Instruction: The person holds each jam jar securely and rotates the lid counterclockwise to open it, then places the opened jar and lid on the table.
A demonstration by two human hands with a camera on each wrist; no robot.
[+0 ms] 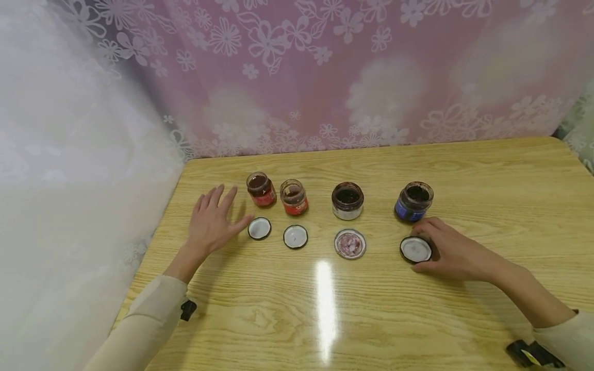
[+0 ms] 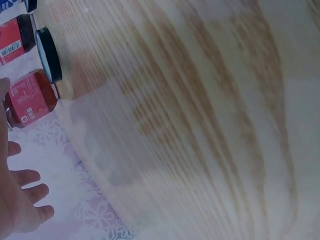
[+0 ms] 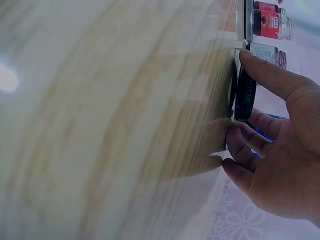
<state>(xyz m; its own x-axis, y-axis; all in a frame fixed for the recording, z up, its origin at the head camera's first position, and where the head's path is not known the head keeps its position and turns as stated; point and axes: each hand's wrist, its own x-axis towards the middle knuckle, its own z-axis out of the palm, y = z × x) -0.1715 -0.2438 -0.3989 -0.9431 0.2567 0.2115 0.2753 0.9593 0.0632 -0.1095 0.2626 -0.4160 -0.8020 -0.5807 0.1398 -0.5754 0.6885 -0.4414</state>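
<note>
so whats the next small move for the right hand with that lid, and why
Probably lift the lid and carry it up to the blue-labelled jar just behind it. The right hand already has its fingers curled round the lid's edge on the table, the jar stands open, and the lid lies upside down, so it likely needs turning over on the way.

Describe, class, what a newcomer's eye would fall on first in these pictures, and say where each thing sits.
Four small open jars stand in a row across the wooden table, each with its lid lying upside down just in front of it. The right hand grips the rightmost lid, before the blue-labelled jar, while the left hand rests flat and spread beside the leftmost lid. Behind hangs a pink flowered curtain.
</note>
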